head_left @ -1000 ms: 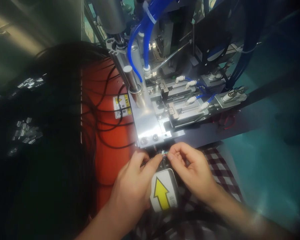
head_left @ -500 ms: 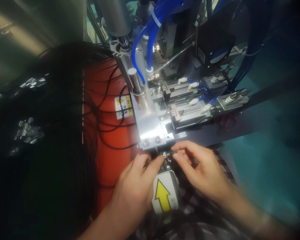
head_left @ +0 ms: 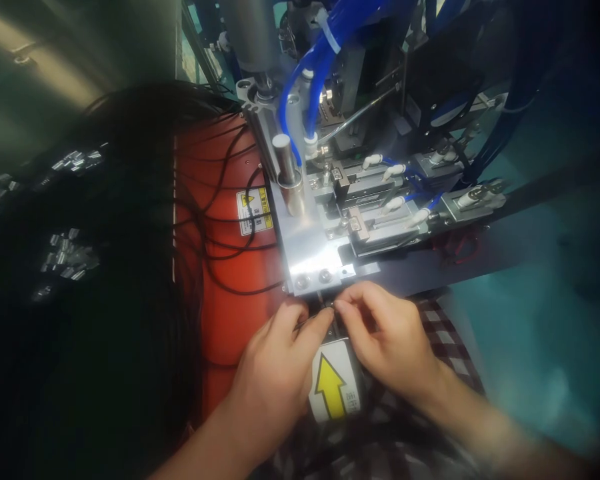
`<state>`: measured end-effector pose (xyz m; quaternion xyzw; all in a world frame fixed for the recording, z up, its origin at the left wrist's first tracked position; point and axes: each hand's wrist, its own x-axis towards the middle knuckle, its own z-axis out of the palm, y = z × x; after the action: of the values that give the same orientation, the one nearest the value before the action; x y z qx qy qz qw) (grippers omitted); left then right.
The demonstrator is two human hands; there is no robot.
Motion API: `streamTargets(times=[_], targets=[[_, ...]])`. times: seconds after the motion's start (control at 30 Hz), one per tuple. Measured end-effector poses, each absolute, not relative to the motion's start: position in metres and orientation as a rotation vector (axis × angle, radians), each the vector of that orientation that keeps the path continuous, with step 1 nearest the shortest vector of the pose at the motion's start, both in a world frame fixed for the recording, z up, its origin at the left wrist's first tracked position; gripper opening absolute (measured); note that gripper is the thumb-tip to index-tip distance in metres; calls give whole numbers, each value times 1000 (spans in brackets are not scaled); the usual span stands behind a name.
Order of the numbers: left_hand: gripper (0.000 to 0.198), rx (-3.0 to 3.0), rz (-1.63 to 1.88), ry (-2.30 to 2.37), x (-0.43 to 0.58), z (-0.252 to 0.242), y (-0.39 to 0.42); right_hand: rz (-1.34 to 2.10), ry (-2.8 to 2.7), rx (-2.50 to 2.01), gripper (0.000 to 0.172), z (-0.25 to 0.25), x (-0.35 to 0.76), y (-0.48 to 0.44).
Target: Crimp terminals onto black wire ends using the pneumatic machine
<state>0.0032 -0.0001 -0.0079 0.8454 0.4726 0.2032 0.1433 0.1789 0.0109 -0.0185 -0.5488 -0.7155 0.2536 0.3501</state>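
My left hand (head_left: 277,363) is closed, thumb against fingers, on a thin black cable (head_left: 300,325). Its fingertips are just below the front edge of a shiny metal plate (head_left: 313,257). My right hand (head_left: 387,333) meets it there, thumb and index finger pinched together at the left thumb's tip. Whatever lies in that pinch is hidden by the fingers. Below the fingertips is a small dark fixture (head_left: 334,330). Nearer to me, between the wrists, a white label with a yellow arrow (head_left: 331,387) covers a block.
Several black cables with shiny ends (head_left: 70,253) lie heaped at the left. More cables cross an orange-red surface (head_left: 225,320) with a warning label (head_left: 255,212). Behind the plate stand a metal post (head_left: 286,160), pneumatic cylinders (head_left: 380,223) and blue air hoses (head_left: 315,60).
My right hand has moved left, and its thumb and index finger have closed together beside the left thumb. The coloured wire ends that stuck out there are now covered. The view has shifted slightly.
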Motion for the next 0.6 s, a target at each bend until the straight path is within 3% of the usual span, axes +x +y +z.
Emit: streamTargets(times=[0.13,0.43,0.6], targets=[[31,2468,593,1331,3,-7,1,611,-1877,-1457,13,-19,182,10],[33,2486,584,1306,3,-3,5,1056,-1572,-1543,10,-13,180,13],[31,2481,593,1298,4,-1,5,983,-1667,-1522,12,-12,177,16]])
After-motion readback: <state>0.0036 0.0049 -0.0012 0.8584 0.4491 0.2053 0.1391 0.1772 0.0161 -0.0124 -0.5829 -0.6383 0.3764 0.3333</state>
